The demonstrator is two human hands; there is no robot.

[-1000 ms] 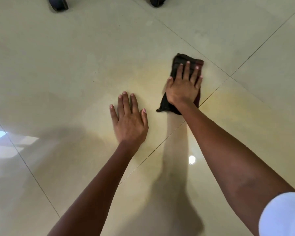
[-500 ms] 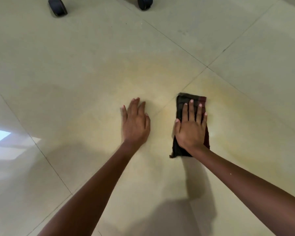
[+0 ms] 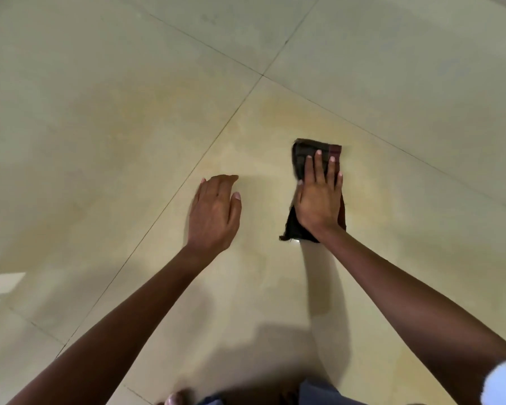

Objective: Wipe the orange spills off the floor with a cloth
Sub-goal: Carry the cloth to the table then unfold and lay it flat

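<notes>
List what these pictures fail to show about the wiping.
1. Head view: middle of the cloth and the floor beneath it, hidden by the right hand.
2. Head view: whether the left hand touches the floor; blur smears it.
3. Head view: the orange film's limits, too faint to trace.
4. Head view: white sleeve, cut off by the right edge.

Your left hand [image 3: 214, 211] and right hand [image 3: 319, 197] are bare, forearms too. A white sleeve [image 3: 503, 384] covers your right upper arm; blurred blue-grey clothing [image 3: 319, 394] shows below.
</notes>
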